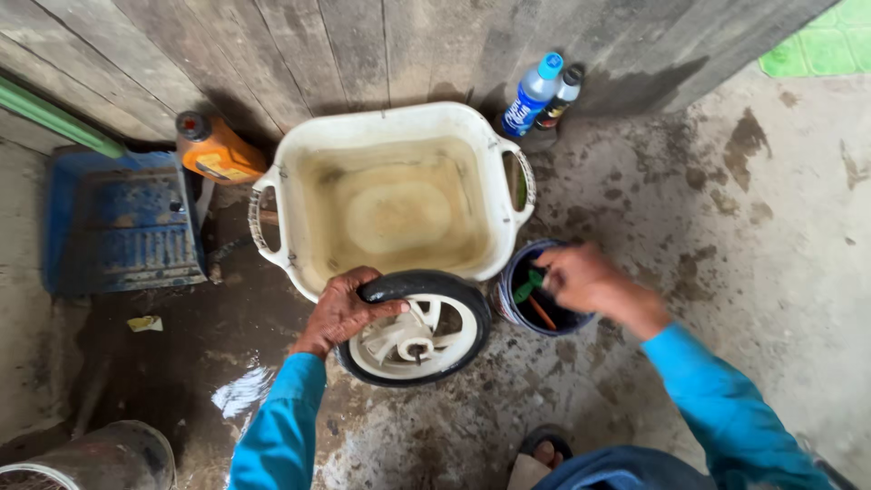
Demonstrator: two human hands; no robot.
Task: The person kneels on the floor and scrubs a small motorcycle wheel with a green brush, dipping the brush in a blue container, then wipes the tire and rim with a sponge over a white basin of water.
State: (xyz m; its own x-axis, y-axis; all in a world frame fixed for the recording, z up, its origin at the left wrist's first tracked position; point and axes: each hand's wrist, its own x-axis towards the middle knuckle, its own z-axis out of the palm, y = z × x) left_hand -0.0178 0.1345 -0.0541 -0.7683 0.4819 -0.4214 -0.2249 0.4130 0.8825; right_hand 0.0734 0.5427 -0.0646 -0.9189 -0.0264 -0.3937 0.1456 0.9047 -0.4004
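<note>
Steadying the small white wheel upright against the basin at its 6 o'clock, the left hand clamps the tyre while the right hand, fingers curled, grip unclear, reaches into the dark tub at the basin's 4 o'clock.

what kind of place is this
Likely an outdoor or backyard washing spot beside a house: a rough wet concrete floor, a weathered plank wall, and a white basin of murky water with a small wheel at its rim.
</note>
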